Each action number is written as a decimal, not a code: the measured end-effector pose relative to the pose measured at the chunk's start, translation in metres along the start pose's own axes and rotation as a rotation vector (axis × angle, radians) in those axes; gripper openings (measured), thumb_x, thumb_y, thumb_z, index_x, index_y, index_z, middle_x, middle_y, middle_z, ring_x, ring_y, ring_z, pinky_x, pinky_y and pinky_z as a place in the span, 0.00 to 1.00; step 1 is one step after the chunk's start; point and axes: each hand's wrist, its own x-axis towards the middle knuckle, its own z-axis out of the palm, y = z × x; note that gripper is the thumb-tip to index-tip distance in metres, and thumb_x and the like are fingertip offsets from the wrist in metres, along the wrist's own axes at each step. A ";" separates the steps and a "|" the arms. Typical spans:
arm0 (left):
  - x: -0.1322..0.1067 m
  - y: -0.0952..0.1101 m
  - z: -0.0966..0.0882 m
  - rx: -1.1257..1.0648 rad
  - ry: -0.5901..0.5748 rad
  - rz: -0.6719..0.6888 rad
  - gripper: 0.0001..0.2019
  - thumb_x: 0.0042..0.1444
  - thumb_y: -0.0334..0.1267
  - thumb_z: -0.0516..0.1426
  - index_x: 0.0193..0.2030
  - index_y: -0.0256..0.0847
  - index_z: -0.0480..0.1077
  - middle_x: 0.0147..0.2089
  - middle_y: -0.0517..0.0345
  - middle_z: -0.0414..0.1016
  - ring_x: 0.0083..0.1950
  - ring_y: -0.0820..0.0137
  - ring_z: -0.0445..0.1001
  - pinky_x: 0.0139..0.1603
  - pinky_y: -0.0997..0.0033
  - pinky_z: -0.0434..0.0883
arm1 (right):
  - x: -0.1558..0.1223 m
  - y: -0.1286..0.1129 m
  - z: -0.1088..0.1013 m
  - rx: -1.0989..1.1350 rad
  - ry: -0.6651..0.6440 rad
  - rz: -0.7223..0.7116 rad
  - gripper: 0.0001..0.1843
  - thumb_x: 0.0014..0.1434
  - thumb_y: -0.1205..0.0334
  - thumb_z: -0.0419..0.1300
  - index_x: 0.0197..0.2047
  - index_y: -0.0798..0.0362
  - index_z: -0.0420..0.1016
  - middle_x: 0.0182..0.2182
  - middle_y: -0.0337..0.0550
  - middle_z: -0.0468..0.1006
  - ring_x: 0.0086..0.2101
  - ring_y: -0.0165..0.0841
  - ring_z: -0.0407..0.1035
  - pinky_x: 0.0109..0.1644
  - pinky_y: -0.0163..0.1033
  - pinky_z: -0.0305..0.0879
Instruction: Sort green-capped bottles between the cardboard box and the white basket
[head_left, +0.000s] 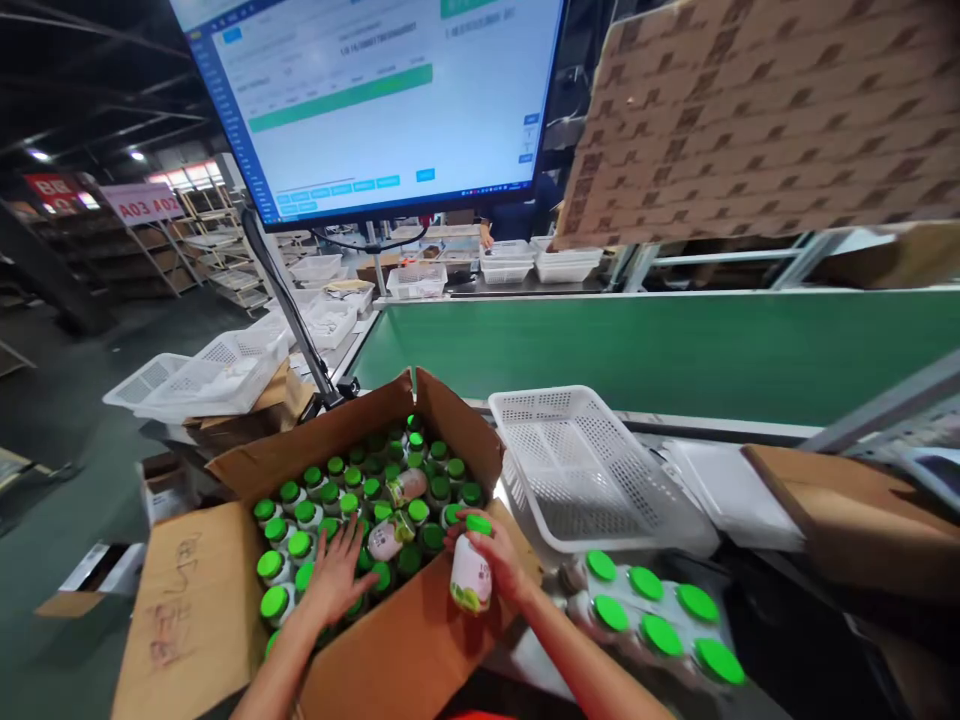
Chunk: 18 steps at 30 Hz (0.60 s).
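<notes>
Right hand: curled around a bottle just below its green cap.
Held bottle: white with fruit print low down, slightly tilted, over the right part of the near flap.
Left hand: spread, fingers apart, over green caps; touching or just above, cannot tell.
Boxed bottles: packed close, mostly upright.
Lying bottles: two, on top of the upright ones.
Cardboard box: open, flaps splayed, handwriting at left.
Bottle group: six green caps, beside the right forearm.
White basket: perforated, just beyond the box's right side.
Green belt: stretching across behind.
Monitor: lit, above.
</notes>
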 end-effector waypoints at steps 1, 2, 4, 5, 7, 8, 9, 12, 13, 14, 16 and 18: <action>-0.004 0.002 0.002 0.004 -0.022 -0.004 0.44 0.69 0.49 0.58 0.84 0.38 0.42 0.85 0.49 0.30 0.87 0.51 0.39 0.88 0.32 0.34 | 0.001 0.000 0.000 0.001 0.003 0.007 0.41 0.45 0.38 0.82 0.54 0.53 0.75 0.39 0.50 0.83 0.38 0.44 0.82 0.45 0.44 0.78; -0.006 0.004 0.002 0.004 -0.030 -0.005 0.44 0.69 0.48 0.57 0.84 0.37 0.43 0.85 0.49 0.30 0.87 0.50 0.38 0.87 0.31 0.32 | 0.001 -0.001 0.000 0.003 0.008 0.014 0.42 0.45 0.38 0.82 0.54 0.53 0.75 0.39 0.50 0.83 0.38 0.43 0.82 0.45 0.44 0.78; -0.007 0.011 0.000 -0.010 -0.022 0.008 0.43 0.68 0.45 0.57 0.84 0.36 0.42 0.85 0.48 0.27 0.87 0.50 0.34 0.87 0.29 0.33 | 0.002 -0.001 0.000 0.004 0.012 0.022 0.42 0.45 0.39 0.82 0.54 0.54 0.74 0.39 0.50 0.82 0.38 0.43 0.82 0.45 0.43 0.77; -0.007 0.016 -0.001 -0.020 -0.009 0.029 0.43 0.68 0.42 0.57 0.84 0.38 0.42 0.85 0.49 0.26 0.87 0.51 0.32 0.87 0.29 0.33 | 0.002 -0.002 0.001 0.005 0.012 0.024 0.42 0.46 0.39 0.81 0.54 0.54 0.74 0.39 0.50 0.82 0.38 0.43 0.82 0.45 0.42 0.77; -0.008 0.030 -0.002 -0.046 0.010 0.117 0.38 0.71 0.41 0.55 0.84 0.48 0.47 0.85 0.56 0.27 0.87 0.56 0.30 0.88 0.34 0.36 | 0.001 -0.001 0.001 0.006 0.011 0.029 0.43 0.46 0.38 0.81 0.54 0.54 0.73 0.40 0.51 0.82 0.39 0.43 0.82 0.45 0.42 0.76; -0.009 0.039 -0.001 -0.061 0.010 0.169 0.32 0.74 0.43 0.53 0.83 0.54 0.53 0.86 0.61 0.29 0.87 0.59 0.31 0.89 0.36 0.38 | 0.001 -0.001 0.001 0.005 0.013 0.031 0.43 0.45 0.37 0.82 0.54 0.54 0.73 0.40 0.52 0.82 0.39 0.44 0.82 0.45 0.42 0.76; -0.012 0.046 0.000 -0.077 0.004 0.213 0.26 0.76 0.45 0.51 0.79 0.57 0.62 0.86 0.65 0.31 0.87 0.59 0.32 0.89 0.38 0.42 | 0.001 0.000 0.001 0.004 0.016 0.033 0.44 0.45 0.37 0.82 0.54 0.53 0.72 0.40 0.52 0.82 0.39 0.44 0.82 0.45 0.42 0.76; -0.019 0.062 0.007 -0.107 0.007 0.256 0.21 0.80 0.49 0.46 0.61 0.54 0.79 0.86 0.70 0.32 0.87 0.53 0.30 0.88 0.31 0.50 | 0.001 0.002 0.002 0.002 0.029 0.025 0.43 0.44 0.37 0.82 0.54 0.52 0.73 0.40 0.51 0.82 0.40 0.44 0.82 0.46 0.43 0.77; -0.019 0.062 0.008 -0.108 0.020 0.259 0.22 0.80 0.49 0.45 0.58 0.53 0.81 0.86 0.70 0.33 0.87 0.51 0.31 0.87 0.29 0.50 | 0.001 0.002 0.002 0.003 0.032 0.020 0.43 0.44 0.37 0.82 0.54 0.52 0.73 0.41 0.51 0.83 0.40 0.44 0.82 0.46 0.43 0.77; -0.018 0.061 0.008 -0.106 0.034 0.264 0.22 0.80 0.49 0.45 0.58 0.54 0.81 0.86 0.69 0.35 0.87 0.50 0.33 0.87 0.28 0.50 | 0.001 0.002 0.002 0.003 0.032 0.017 0.43 0.45 0.37 0.82 0.54 0.52 0.74 0.41 0.50 0.83 0.40 0.44 0.82 0.45 0.42 0.77; -0.009 0.054 0.005 -0.097 0.067 0.272 0.20 0.80 0.49 0.47 0.65 0.58 0.77 0.85 0.66 0.44 0.86 0.51 0.43 0.87 0.30 0.51 | 0.002 0.002 0.002 0.002 0.024 0.017 0.42 0.45 0.37 0.82 0.53 0.51 0.75 0.41 0.50 0.83 0.39 0.43 0.82 0.44 0.42 0.76; 0.010 0.046 0.000 -0.085 0.121 0.243 0.23 0.80 0.46 0.45 0.75 0.57 0.68 0.83 0.60 0.50 0.84 0.54 0.52 0.87 0.36 0.56 | 0.003 0.003 0.001 0.001 0.012 0.015 0.41 0.45 0.37 0.82 0.53 0.51 0.75 0.41 0.50 0.83 0.39 0.44 0.82 0.44 0.43 0.76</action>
